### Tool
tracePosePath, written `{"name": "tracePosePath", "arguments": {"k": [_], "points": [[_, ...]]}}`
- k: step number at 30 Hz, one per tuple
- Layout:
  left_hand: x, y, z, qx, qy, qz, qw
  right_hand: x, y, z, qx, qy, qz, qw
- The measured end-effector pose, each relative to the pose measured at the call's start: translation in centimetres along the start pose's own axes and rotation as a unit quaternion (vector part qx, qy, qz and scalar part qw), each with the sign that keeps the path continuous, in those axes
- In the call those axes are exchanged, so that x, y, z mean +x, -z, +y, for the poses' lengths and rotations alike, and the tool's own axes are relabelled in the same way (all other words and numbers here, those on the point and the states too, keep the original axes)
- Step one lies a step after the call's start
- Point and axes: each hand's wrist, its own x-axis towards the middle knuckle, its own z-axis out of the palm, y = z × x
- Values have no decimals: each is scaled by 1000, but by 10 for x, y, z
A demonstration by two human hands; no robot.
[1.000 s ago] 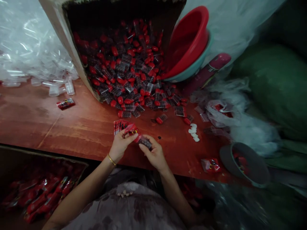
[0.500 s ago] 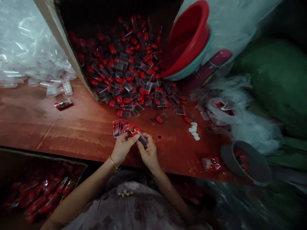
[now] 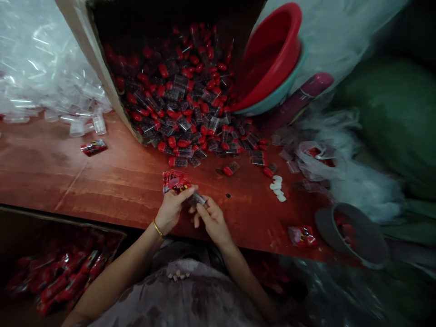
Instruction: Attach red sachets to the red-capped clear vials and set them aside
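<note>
The left hand (image 3: 171, 210), with a gold bracelet (image 3: 158, 228) at its wrist, has its grip closed around a red printed wrapper (image 3: 183, 186), thumb on top. The right hand (image 3: 213, 222) pinches the far end of a clear tube (image 3: 197, 198) with dark contents, its lower fingers bent beneath. Wrapper and tube meet between the 2 hands, above the table (image 3: 126, 190) near the middle of its front edge; whether the tube sits inside the wrapper is unclear. Just beyond the left hand, more red wrappers (image 3: 168, 180) lie overlapping on the table.

Farther toward the back edge, a cardboard box (image 3: 90, 54) lies with its mouth facing the hands, and red-capped tubes (image 3: 190, 111) spill from it onto the table. To its left are clear empty containers (image 3: 51, 86) and 1 red packet (image 3: 93, 147); to its right lean 2 bowls, red (image 3: 295, 32) and pale blue (image 3: 281, 99). Near the front right corner, another red packet (image 3: 302, 236) lies beside a grey basin (image 3: 373, 240).
</note>
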Motion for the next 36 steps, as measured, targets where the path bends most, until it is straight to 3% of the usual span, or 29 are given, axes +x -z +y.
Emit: {"name": "tracePosePath", "arguments": {"k": [7, 10, 12, 16, 17, 19, 22, 24, 26, 29, 30, 31, 33, 35, 36], "points": [[-4, 2, -9, 7, 36, -25, 999, 8, 0, 6, -59, 9, 28, 998], [-5, 8, -5, -18, 36, -29, 999, 18, -8, 12, -141, 31, 54, 988], [-5, 13, 1, -25, 28, -13, 999, 24, -17, 12, -244, 83, 75, 963], [-4, 33, 22, -31, 55, 51, 997, 43, -18, 2, -384, 147, 38, 911], [-2, 42, 31, -45, 56, 81, 994, 50, -9, -1, -411, 154, 43, 897], [2, 65, 52, -88, 27, 161, 983, 65, 20, -6, -489, 156, 123, 849], [7, 101, 82, -160, -57, 275, 946, 86, 72, -2, -604, 55, 218, 764], [7, 114, 91, -187, -81, 288, 936, 91, 93, 6, -645, 11, 192, 740], [4, 113, 87, -161, -83, 266, 947, 86, 95, 14, -666, 7, 171, 726], [4, 89, 63, 50, -139, 216, 965, 67, 74, 23, -686, 16, 172, 707], [6, 78, 53, 168, -189, 186, 950, 60, 66, 25, -691, 16, 180, 700], [9, 67, 44, 297, -237, 144, 914, 54, 58, 27, -694, 18, 189, 695], [19, 49, 27, 522, -300, 60, 796, 46, 47, 29, -695, 29, 208, 688], [30, 40, 15, 661, -315, 21, 681, 41, 43, 30, -687, 50, 221, 691], [35, 39, 11, 704, -314, 16, 637, 39, 42, 30, -680, 62, 224, 696]]}}
